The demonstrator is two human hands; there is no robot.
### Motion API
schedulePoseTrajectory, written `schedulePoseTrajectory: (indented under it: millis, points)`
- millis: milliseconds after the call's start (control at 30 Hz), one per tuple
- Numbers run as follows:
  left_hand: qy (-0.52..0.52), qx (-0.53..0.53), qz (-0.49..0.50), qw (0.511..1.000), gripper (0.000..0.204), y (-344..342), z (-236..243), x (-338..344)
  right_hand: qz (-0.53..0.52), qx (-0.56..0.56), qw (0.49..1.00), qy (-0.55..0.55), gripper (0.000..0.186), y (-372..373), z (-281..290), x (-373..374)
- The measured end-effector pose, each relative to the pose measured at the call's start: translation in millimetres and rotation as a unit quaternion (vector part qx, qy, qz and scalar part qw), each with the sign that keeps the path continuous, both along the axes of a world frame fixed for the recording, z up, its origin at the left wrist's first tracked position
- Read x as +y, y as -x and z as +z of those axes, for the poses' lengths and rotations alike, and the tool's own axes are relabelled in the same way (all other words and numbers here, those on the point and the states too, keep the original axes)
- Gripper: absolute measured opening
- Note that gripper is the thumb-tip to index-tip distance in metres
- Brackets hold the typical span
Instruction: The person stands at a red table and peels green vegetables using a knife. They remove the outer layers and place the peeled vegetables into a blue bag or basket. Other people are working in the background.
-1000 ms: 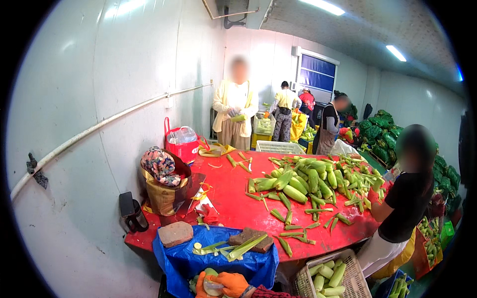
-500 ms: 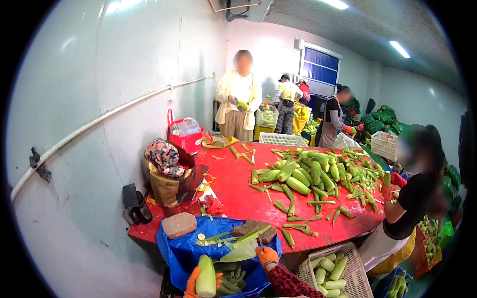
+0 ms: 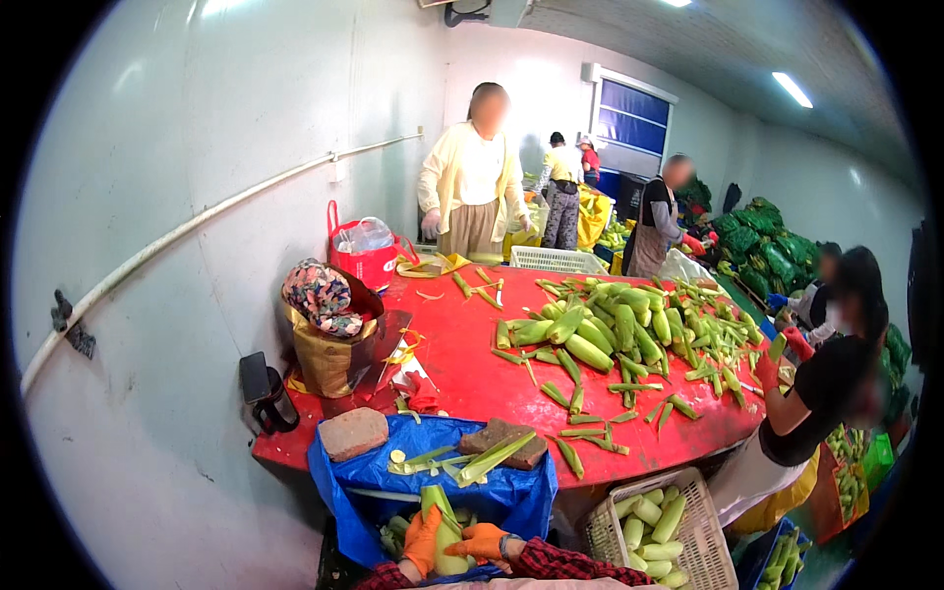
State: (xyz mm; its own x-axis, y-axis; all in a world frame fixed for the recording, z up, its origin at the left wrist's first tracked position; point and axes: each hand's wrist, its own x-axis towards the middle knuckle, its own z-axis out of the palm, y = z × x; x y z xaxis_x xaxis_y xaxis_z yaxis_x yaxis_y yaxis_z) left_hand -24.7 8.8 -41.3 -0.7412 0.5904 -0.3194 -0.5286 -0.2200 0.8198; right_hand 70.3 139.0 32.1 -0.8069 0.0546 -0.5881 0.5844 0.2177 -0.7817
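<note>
"Running along the pale wall on the left, is that a pipe? And what's all that on the counter?"

"Yep, white pipe. Counter's red, kinda grubby. Left to right: black container, gold bag with a flowery cloth on top, red tote, a brick weighing down the blue sheet at the near edge. Co-worker in pale yellow behind the far end, then a darker brick, then a big green heap with husk scraps around it. Blue shutter on the back wall, pale crate of peeled ears on the near side, green sacks piled further off, co-worker in black far right."

"lol busy. Where's the ear of corn being worked on, and which way's it pointing?"

"Bottom middle, over the hollow lined with the blue sheet. Long axis runs near to far, far end leaning a bit left, near end toward the wearer. Can't tell tip from butt."

"Hands?"

"Orange gloves. Left hand is wrapped round its left side. Right hand has fingers against its right side; can't tell if it's gripping."
</note>
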Motion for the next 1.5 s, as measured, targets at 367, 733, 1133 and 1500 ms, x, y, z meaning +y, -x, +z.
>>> schedulePoseTrajectory:
  millis: [367,733,1133,1500]
  points:
    - [0.057,0.095,-0.010,0.994,0.056,-0.4,32.9,-1.6,-0.038,0.155,0.986,0.053,0.032,-10.6,-35.6,5.3]
    - [-0.146,-0.177,-0.130,0.965,0.058,-6.7,34.3,-3.6,-0.134,0.089,0.960,0.228,0.029,-33.6,1.1,10.0]
    - [0.154,0.171,-0.149,0.962,0.043,2.9,18.7,-3.7,-0.140,0.046,0.965,0.217,0.023,-29.9,-45.4,7.8]
    - [-0.163,-0.160,-0.116,0.967,0.062,27.1,25.1,-39.2,0.098,-0.090,0.931,-0.340,0.046,-18.9,-74.9,82.5]
